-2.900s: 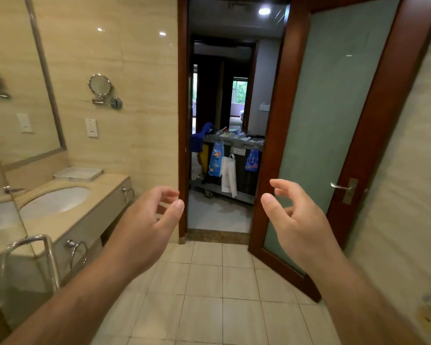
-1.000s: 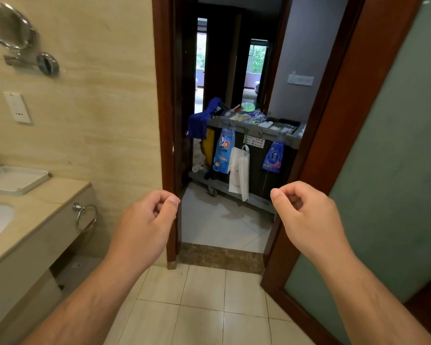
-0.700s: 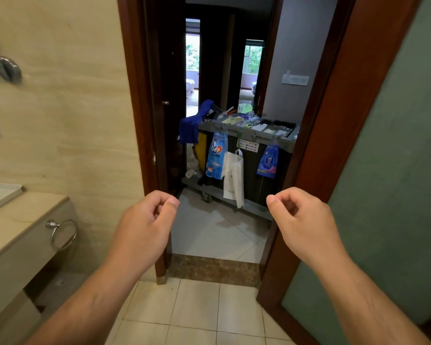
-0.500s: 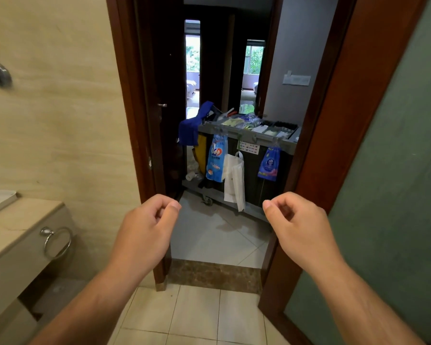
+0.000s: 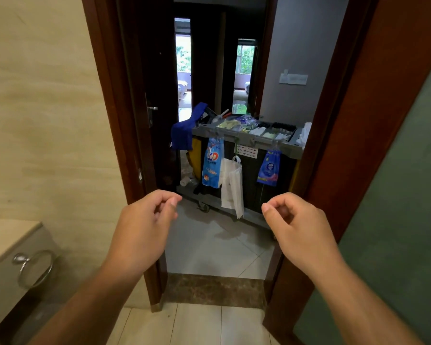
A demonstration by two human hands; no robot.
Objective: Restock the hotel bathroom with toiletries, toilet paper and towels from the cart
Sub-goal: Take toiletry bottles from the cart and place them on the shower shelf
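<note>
Though we stand inside the bathroom, the cart (image 5: 259,143) sits beyond the open doorway on the hallway floor. Its grey top tray is crowded with small packets and sachets too small to tell apart. From the tray's near rim hang a blue packet (image 5: 212,165), a white plastic bag (image 5: 232,189) just right of it and overlapping it, and a smaller blue packet (image 5: 269,168) further right. A blue cloth (image 5: 184,133) is draped over the cart's left end, with a yellow bag (image 5: 197,155) below it.

On our side of the cart, our left grip (image 5: 142,230) and our right grip (image 5: 299,232) are raised side by side, well apart from each other and from the cart. Each has its fingers loosely curled toward the thumb and holds nothing.

Between us and the cart runs a dark stone threshold (image 5: 214,290), with the dark wooden door frame (image 5: 115,120) at its left. Right of the cart, the door (image 5: 396,220) with its green frosted panel stands open. Behind the cart a pale switch plate (image 5: 293,78) is fixed to the grey wall. Far left of the cart, low in view, the beige vanity surface (image 5: 8,235) shows a corner, with a chrome towel ring (image 5: 35,267) on its front.
</note>
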